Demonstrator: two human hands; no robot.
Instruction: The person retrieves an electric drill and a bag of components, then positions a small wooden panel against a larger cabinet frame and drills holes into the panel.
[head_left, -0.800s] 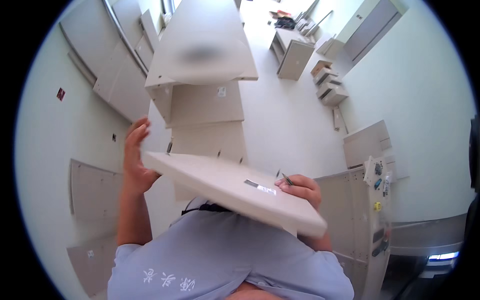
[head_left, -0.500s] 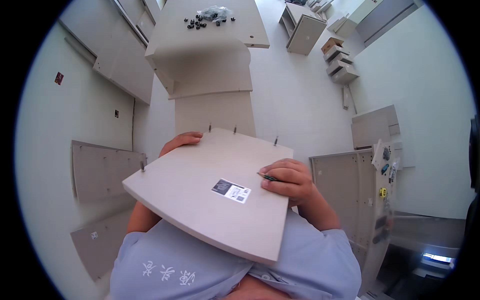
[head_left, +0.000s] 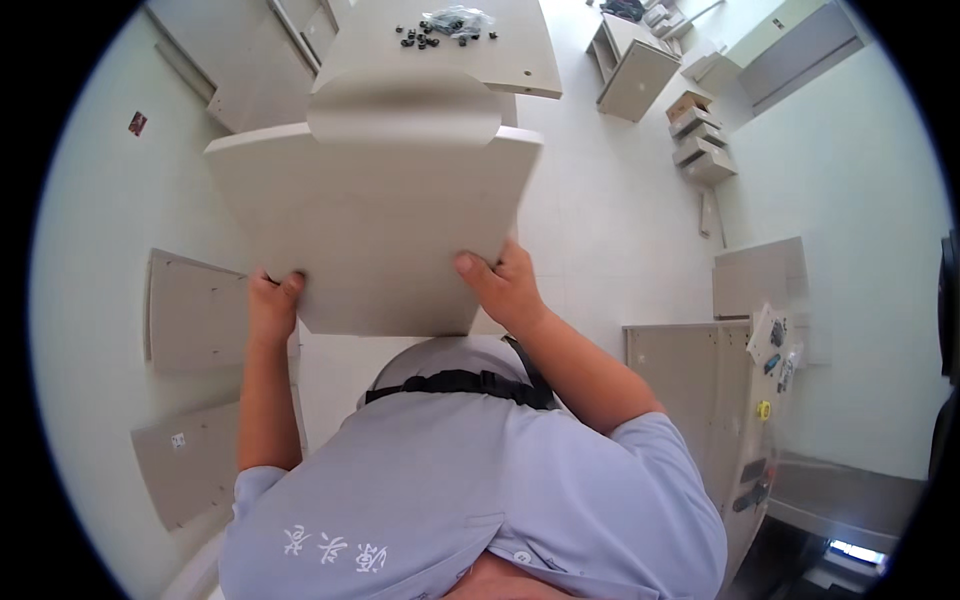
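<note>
The beige panel (head_left: 380, 220) occupies the upper centre of the frame. Left hand (head_left: 273, 308) and right hand (head_left: 510, 290), set apart, clamp its opposite side edges, thumbs on the face. Expect a rigid, fairly heavy, smooth board with chip-prone corners; grip both sides.

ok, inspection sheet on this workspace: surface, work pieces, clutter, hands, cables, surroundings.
Surface: pale unit top ahead, beyond the held panel.
Work pieces: pale panel, held in front of the body; far edge partly blurred over.
Clutter: black fittings scattered beside a clear plastic bag on the unit top; small yellow item at right.
Hands: left hand on the panel's left side, right hand on its right.
Cables: nothing seen.
Surroundings: boards at left, drawer-like boxes at right.
</note>
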